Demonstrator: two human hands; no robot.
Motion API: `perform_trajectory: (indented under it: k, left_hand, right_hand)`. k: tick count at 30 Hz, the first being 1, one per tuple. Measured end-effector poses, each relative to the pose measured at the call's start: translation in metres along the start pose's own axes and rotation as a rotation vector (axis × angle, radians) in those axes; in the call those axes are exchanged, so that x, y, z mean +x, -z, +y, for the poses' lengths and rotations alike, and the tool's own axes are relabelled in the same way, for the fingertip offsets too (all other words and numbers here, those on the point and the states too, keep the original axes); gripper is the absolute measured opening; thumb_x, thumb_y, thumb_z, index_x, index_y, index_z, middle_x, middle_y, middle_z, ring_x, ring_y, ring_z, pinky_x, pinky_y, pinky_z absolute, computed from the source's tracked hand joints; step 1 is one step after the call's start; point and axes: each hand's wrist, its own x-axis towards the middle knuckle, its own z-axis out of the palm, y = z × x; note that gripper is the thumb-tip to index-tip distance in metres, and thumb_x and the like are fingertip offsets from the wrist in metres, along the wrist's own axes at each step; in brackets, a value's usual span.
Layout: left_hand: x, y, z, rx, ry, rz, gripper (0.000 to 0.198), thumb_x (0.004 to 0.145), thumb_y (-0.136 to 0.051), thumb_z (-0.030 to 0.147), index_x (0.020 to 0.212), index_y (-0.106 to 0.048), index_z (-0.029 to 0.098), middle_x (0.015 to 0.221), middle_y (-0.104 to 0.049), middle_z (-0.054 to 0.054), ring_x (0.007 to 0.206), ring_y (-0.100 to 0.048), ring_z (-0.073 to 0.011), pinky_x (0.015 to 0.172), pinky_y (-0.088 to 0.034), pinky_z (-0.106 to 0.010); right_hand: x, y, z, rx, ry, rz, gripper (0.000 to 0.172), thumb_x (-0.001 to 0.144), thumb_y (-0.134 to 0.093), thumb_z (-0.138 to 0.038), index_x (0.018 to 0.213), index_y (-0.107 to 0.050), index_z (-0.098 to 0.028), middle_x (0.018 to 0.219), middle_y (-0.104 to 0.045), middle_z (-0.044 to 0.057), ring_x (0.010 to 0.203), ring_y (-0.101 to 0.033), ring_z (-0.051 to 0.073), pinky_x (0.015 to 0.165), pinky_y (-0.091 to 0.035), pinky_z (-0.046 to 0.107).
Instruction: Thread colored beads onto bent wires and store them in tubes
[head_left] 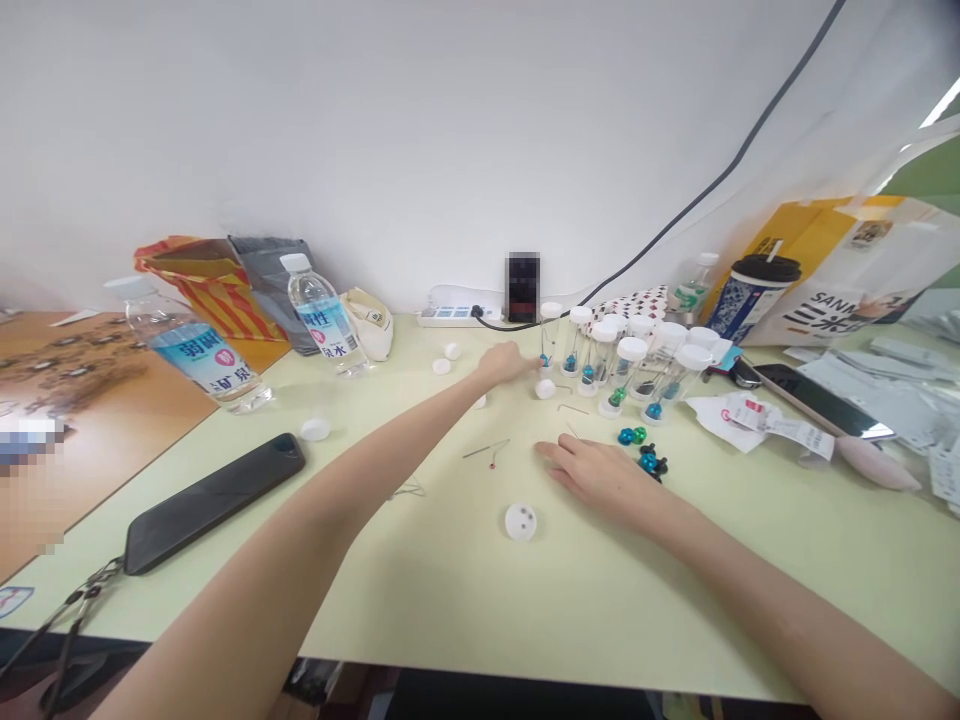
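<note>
My left hand (511, 366) reaches to the back of the table, fingers stretched toward a clear tube (550, 335) with a white cap. Its fingertips are at the tube's lower left side; whether they touch it is hard to tell. My right hand (592, 472) lies low on the tabletop, fingers slightly apart, with no held thing visible. Just behind it is a thin metal rod (572, 429). Several capped tubes (632, 375) stand upright at the back right, with blue or green pieces inside. Loose blue and green pieces (627, 437) and black ones (661, 466) lie beside my right wrist.
A round white cap (520, 522) with dark specks lies in front. Thin metal pieces (486, 449) are left of my right hand. On the left are a black phone (214, 500) and water bottles (322, 315). A power strip (457, 308), cup (754, 295) and bag (847, 270) stand at the back.
</note>
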Motion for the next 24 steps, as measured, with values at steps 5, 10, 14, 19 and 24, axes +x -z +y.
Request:
perform_trajectory:
  k: [5, 10, 14, 19, 24]
  left_hand:
    - [0.005, -0.005, 0.012, -0.14, 0.07, -0.08, 0.036, 0.088, -0.057, 0.038, 0.115, -0.057, 0.013, 0.115, -0.06, -0.011, 0.1, -0.06, -0.0234, 0.084, -0.051, -0.042]
    - [0.003, 0.01, -0.002, -0.357, 0.033, -0.039, 0.029, 0.085, -0.061, 0.031, 0.104, -0.06, 0.01, 0.101, -0.063, -0.01, 0.085, -0.062, -0.02, 0.073, -0.053, -0.036]
    - [-0.021, 0.022, -0.017, -0.536, -0.08, 0.123, 0.021, 0.078, -0.066, 0.03, 0.086, -0.055, 0.014, 0.08, -0.063, -0.004, 0.063, -0.057, -0.0125, 0.057, -0.046, -0.026]
    - [-0.088, 0.015, -0.024, -0.629, -0.33, 0.297, 0.028, 0.078, -0.065, 0.03, 0.094, -0.044, 0.021, 0.094, -0.06, 0.0, 0.063, -0.053, -0.0086, 0.06, -0.044, -0.023]
    - [-0.141, 0.009, -0.033, -0.522, -0.453, 0.336, 0.031, 0.081, -0.061, 0.027, 0.105, -0.041, 0.024, 0.098, -0.058, 0.001, 0.062, -0.05, -0.0082, 0.062, -0.044, -0.024]
  right_hand:
    - [0.001, 0.0, 0.001, -0.016, -0.005, -0.012, 0.027, 0.096, -0.037, -0.027, 0.12, -0.05, -0.023, 0.093, -0.058, 0.004, 0.077, -0.061, 0.019, 0.053, -0.027, 0.028]
    - [-0.002, 0.001, 0.002, -0.02, 0.028, 0.004, 0.027, 0.097, -0.036, -0.028, 0.12, -0.05, -0.022, 0.094, -0.058, 0.004, 0.076, -0.06, 0.018, 0.053, -0.027, 0.028]
    - [-0.004, 0.003, 0.002, -0.029, 0.039, 0.018, 0.026, 0.097, -0.036, -0.027, 0.117, -0.051, -0.022, 0.091, -0.058, 0.003, 0.073, -0.06, 0.018, 0.05, -0.024, 0.028]
    - [-0.006, 0.004, 0.002, -0.03, 0.042, 0.027, 0.025, 0.097, -0.037, -0.028, 0.117, -0.051, -0.022, 0.09, -0.058, 0.003, 0.072, -0.06, 0.017, 0.05, -0.024, 0.028]
    - [-0.004, 0.005, 0.0, -0.073, 0.057, 0.023, 0.025, 0.096, -0.039, -0.026, 0.118, -0.051, -0.024, 0.091, -0.06, 0.002, 0.068, -0.061, 0.016, 0.048, -0.023, 0.028]
